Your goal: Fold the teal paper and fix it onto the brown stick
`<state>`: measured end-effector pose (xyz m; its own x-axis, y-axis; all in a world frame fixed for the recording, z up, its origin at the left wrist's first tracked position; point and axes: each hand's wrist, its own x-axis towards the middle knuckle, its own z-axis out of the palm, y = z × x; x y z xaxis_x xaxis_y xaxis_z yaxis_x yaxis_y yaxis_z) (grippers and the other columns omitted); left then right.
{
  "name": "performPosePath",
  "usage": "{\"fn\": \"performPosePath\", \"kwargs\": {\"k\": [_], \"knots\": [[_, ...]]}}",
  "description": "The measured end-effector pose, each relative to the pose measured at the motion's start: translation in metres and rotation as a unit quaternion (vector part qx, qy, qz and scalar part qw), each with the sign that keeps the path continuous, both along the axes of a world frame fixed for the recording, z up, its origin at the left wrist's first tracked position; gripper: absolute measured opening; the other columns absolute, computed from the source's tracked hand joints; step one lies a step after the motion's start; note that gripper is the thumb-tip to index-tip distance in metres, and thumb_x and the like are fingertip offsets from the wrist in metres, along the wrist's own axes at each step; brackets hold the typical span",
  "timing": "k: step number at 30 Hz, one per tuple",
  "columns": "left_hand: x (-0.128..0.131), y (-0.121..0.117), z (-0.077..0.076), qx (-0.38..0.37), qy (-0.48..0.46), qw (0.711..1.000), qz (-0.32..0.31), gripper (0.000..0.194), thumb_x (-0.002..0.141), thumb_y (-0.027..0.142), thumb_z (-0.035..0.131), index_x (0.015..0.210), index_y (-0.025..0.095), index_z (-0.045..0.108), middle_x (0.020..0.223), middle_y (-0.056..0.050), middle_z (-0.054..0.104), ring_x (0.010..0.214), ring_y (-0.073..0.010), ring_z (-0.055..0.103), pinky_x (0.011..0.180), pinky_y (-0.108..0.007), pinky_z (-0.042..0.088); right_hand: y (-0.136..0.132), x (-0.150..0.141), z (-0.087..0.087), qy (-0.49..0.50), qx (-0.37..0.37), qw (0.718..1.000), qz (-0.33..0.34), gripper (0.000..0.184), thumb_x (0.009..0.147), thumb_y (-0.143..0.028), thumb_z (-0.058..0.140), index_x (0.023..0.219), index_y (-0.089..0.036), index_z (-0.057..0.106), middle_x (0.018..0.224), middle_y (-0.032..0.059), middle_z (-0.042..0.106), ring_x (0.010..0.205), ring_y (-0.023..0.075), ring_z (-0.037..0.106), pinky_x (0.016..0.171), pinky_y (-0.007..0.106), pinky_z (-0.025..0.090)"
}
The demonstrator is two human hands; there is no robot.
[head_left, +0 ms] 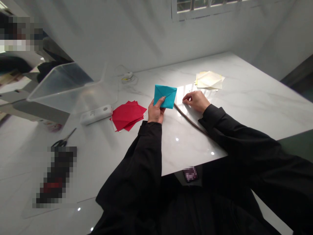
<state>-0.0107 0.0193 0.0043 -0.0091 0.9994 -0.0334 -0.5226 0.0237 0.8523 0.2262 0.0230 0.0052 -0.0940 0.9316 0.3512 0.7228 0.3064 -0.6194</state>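
Pinched between thumb and fingers of the left hand (155, 112): one folded piece of teal paper (165, 96), matte and crisp-edged, roughly diamond-shaped, with a fold line across its face, held up just above the surface (246, 109). Beside it, the right hand (196, 101), released and empty, fingers lightly curled, resting on polished white marble-veined stone. Just below those fingers, one long, slender brown strip (189, 119) running diagonally, its material hard to tell, one end almost at the teal paper and the other passing beneath the right sleeve. Two black fabric sleeves (137, 166) covering both forearms.

Left of the hands, one fanned stack of thin red paper squares (127, 115), sheet count unclear, with white paper edges (115, 126) showing underneath. Farther ahead, one loose pile of cream folded paper (209, 80), a yellow edge (201, 73) peeking out below. Nearby, one white rectangular power strip (96, 114), smooth plastic, and one small white device (127, 76) with a thin cable. Behind these, one large transparent plastic bin (73, 88), square-cornered and glossy. Toward the lower left, one pair of scissors (64, 140) with black loop handles and slim metal blades.
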Motion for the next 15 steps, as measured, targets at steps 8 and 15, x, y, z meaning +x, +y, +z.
{"fn": "performPosePath", "kwargs": {"k": [8, 15], "knots": [[0.006, -0.007, 0.004, 0.011, 0.03, 0.999, -0.008, 0.058, 0.055, 0.034, 0.1, 0.103, 0.016, 0.073, 0.098, -0.006, 0.078, 0.097, -0.0221, 0.074, 0.089, -0.033, 0.061, -0.003, 0.008, 0.014, 0.103, 0.031, 0.994, -0.016, 0.025, 0.091, -0.038, 0.072, 0.101, -0.017, 0.082, 0.09, 0.0076, 0.077, 0.078, 0.0192, 0.067, 0.082, 0.038, 0.055], [0.01, -0.009, 0.005, 0.042, 0.094, 0.995, -0.014, 0.057, 0.056, 0.044, 0.098, 0.098, 0.017, 0.072, 0.089, -0.003, 0.075, 0.086, -0.0188, 0.071, 0.079, -0.029, 0.059, -0.015, -0.018, 0.023, 0.325, -0.085, 0.933, 0.125, 0.065, 0.083, -0.075, 0.076, 0.12, -0.021, 0.074, 0.102, 0.0067, 0.074, 0.088, 0.0172, 0.069, 0.076, 0.03, 0.059]]}}
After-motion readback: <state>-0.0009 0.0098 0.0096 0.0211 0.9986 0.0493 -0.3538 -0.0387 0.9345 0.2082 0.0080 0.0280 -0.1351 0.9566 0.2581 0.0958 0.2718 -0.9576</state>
